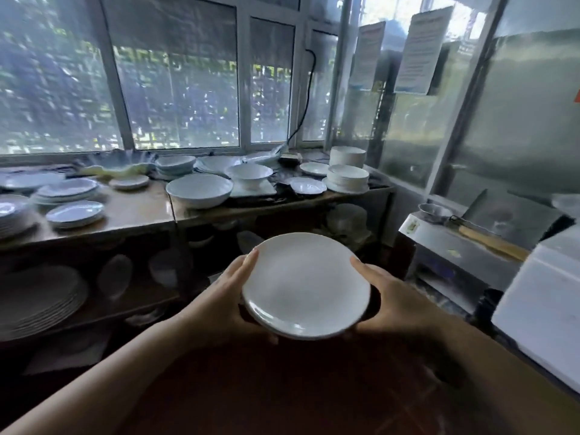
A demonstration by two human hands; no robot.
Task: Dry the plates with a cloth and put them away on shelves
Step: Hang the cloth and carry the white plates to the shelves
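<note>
A small stack of white plates (306, 285) is held level in front of me, above the dark red floor. My left hand (219, 296) grips its left rim, thumb lying along the top edge and fingers curled underneath. My right hand (398, 299) grips the right rim the same way. No cloth is in view. Ahead stands a wooden shelf unit (141, 211) whose top carries many white plates and bowls. Its lower shelf (103, 312) holds more stacked plates (40, 299).
A large white bowl (199, 191) and tall plate stacks (347, 178) sit on the shelf top under the windows. To the right are a steel counter (455, 246) with a small metal bowl and a white box (543, 302). Open floor lies below my hands.
</note>
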